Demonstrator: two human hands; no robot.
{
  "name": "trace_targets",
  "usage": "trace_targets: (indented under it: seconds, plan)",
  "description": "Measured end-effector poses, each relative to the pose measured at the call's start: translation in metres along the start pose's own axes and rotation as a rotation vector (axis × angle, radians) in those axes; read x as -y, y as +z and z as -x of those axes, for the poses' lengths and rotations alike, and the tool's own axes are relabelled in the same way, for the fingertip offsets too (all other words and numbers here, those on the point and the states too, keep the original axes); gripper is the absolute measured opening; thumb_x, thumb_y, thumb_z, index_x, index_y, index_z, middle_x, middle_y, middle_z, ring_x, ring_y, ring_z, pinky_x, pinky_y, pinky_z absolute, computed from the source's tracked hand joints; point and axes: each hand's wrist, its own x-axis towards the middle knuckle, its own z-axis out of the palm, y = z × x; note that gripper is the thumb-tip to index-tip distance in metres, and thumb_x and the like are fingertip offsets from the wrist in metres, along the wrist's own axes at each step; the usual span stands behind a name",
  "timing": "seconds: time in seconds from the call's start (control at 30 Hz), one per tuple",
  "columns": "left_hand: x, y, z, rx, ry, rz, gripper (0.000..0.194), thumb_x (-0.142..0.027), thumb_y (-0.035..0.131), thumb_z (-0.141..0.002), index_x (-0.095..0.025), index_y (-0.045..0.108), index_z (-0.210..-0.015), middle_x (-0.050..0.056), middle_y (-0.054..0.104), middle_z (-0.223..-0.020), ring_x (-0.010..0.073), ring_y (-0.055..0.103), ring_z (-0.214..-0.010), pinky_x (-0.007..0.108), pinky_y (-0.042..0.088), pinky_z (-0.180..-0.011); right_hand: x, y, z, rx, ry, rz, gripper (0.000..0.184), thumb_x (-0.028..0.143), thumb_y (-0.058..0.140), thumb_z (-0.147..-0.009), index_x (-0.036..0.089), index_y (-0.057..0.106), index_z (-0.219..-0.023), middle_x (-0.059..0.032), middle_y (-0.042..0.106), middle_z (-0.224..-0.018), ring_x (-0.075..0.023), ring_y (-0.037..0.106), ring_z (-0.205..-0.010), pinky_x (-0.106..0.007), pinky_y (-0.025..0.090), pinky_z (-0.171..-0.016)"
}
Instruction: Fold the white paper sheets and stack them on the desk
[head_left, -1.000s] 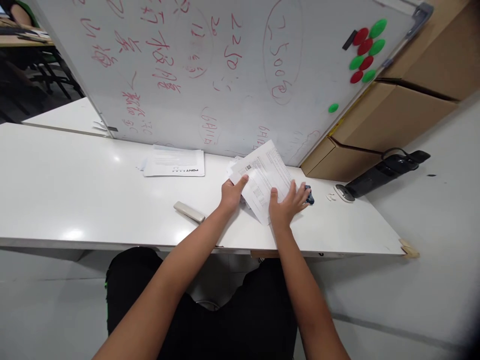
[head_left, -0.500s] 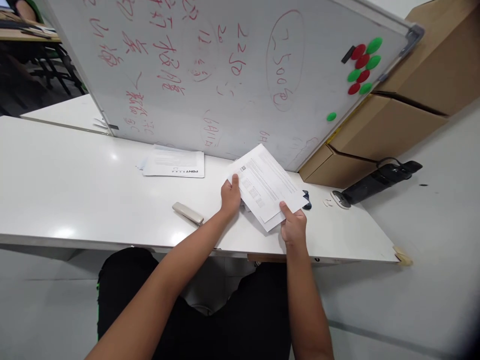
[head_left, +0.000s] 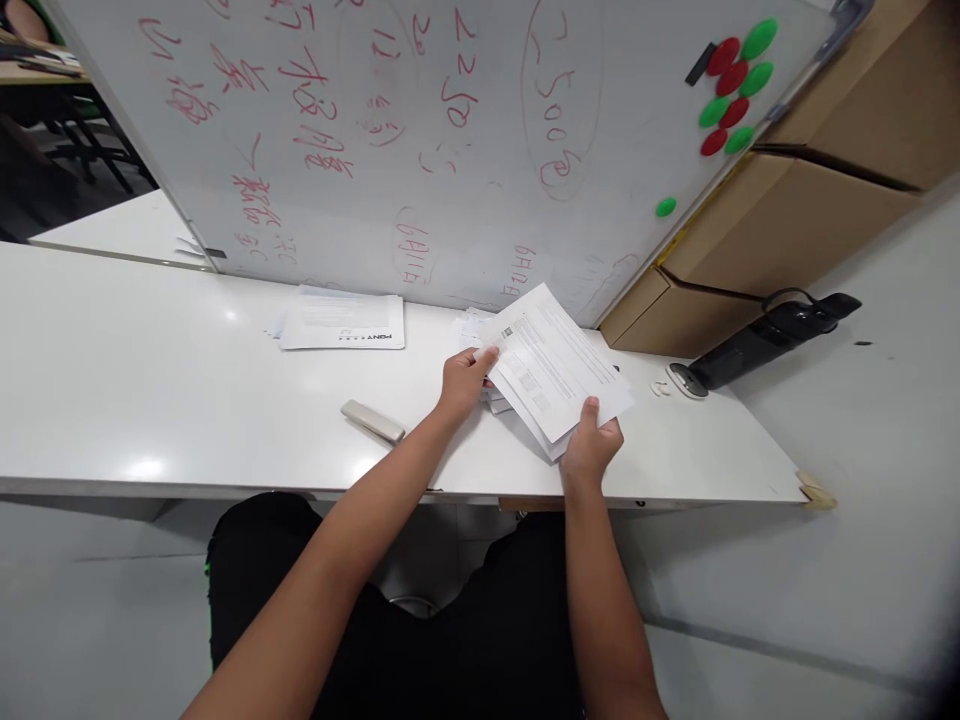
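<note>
Between my two hands are several printed paper sheets (head_left: 555,370), fanned slightly apart and tilted above the desk. My left hand (head_left: 466,383) pinches their left corner, thumb on top. My right hand (head_left: 592,447) grips the lower right edge, its thumb lying on the print. Under the sheets, partly hidden, lies a pile of papers (head_left: 474,326) on the desk. A light grey stapler (head_left: 373,422) rests to the left of my left forearm. Farther left lies a stack of printed papers (head_left: 343,322), the top one marked with dark lettering.
A whiteboard (head_left: 465,200) with red writing and round magnets stands along the desk's back. Cardboard boxes (head_left: 720,230) are stacked at the right, beside a leaning black bottle (head_left: 772,345). Small white earbuds (head_left: 660,388) lie near a round silver-rimmed object. The white desk (head_left: 150,390) ends close to my knees.
The sheets have shifted a little to the right in my hands and fan out more. My left hand has moved slightly right. More of the pile beneath shows.
</note>
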Motion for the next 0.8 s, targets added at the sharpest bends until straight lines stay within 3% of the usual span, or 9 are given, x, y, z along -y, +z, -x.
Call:
trace_targets:
  seconds: [0.27, 0.4, 0.5, 0.57, 0.63, 0.7, 0.8]
  plan:
    - [0.001, -0.003, 0.006, -0.098, 0.142, -0.211, 0.045, -0.056, 0.064, -0.079, -0.019, 0.049, -0.057, -0.004, 0.046, -0.053, 0.0100, 0.043, -0.052, 0.023, 0.034, -0.052, -0.003, 0.002, -0.001, 0.029, 0.044, -0.075, 0.051, 0.050, 0.059, -0.083, 0.011, 0.063, -0.115, -0.0130, 0.068, -0.115, -0.0252, 0.065, -0.106, -0.043, 0.051, -0.095]
    - [-0.004, -0.004, 0.010, -0.116, 0.208, -0.261, 0.053, -0.063, 0.043, -0.088, -0.019, 0.047, -0.058, -0.003, 0.048, -0.054, 0.0117, 0.046, -0.055, 0.024, 0.037, -0.055, -0.006, 0.004, -0.003, 0.063, 0.094, -0.171, 0.048, 0.048, 0.062, -0.082, 0.012, 0.062, -0.114, -0.0114, 0.068, -0.115, -0.0224, 0.065, -0.105, -0.040, 0.051, -0.095]
    - [-0.005, -0.007, 0.009, -0.145, 0.257, -0.427, 0.054, -0.058, 0.025, -0.096, -0.020, 0.057, -0.074, 0.001, 0.059, -0.066, 0.0150, 0.056, -0.065, 0.027, 0.044, -0.065, -0.009, 0.002, -0.010, 0.001, 0.198, -0.284, 0.038, 0.043, 0.065, -0.080, 0.016, 0.061, -0.106, -0.0074, 0.069, -0.106, -0.0168, 0.067, -0.094, -0.031, 0.057, -0.081]
    - [-0.003, -0.010, 0.007, -0.148, 0.309, -0.657, 0.044, -0.051, 0.030, -0.097, -0.020, 0.061, -0.093, 0.005, 0.067, -0.085, 0.0191, 0.061, -0.085, 0.031, 0.046, -0.078, -0.012, -0.002, -0.016, -0.028, 0.309, -0.368, 0.031, 0.041, 0.068, -0.078, 0.020, 0.057, -0.099, -0.0021, 0.068, -0.093, -0.0120, 0.066, -0.078, -0.023, 0.056, -0.062]
    - [0.001, -0.012, 0.006, -0.073, 0.382, -0.937, 0.037, -0.048, 0.044, -0.093, -0.020, 0.059, -0.111, 0.009, 0.066, -0.113, 0.0248, 0.054, -0.114, 0.038, 0.041, -0.096, -0.013, -0.006, -0.021, -0.013, 0.386, -0.467, 0.030, 0.040, 0.071, -0.075, 0.022, 0.052, -0.091, 0.0035, 0.064, -0.079, -0.0070, 0.059, -0.060, -0.017, 0.048, -0.047]
    - [0.007, -0.013, 0.006, 0.069, 0.432, -1.177, 0.051, -0.049, 0.055, -0.086, -0.020, 0.051, -0.128, 0.011, 0.052, -0.139, 0.0300, 0.034, -0.136, 0.047, 0.026, -0.110, -0.013, -0.009, -0.023, 0.017, 0.411, -0.567, 0.034, 0.038, 0.075, -0.073, 0.022, 0.047, -0.084, 0.0078, 0.056, -0.068, -0.0031, 0.048, -0.048, -0.014, 0.040, -0.041]
    - [0.016, -0.011, 0.008, 0.236, 0.393, -1.351, 0.070, -0.051, 0.057, -0.084, -0.021, 0.035, -0.143, 0.011, 0.037, -0.151, 0.0311, 0.020, -0.144, 0.055, 0.008, -0.115, -0.010, -0.011, -0.022, 0.049, 0.417, -0.631, 0.043, 0.039, 0.079, -0.070, 0.022, 0.041, -0.079, 0.0119, 0.046, -0.059, -0.0009, 0.036, -0.041, -0.013, 0.035, -0.038]
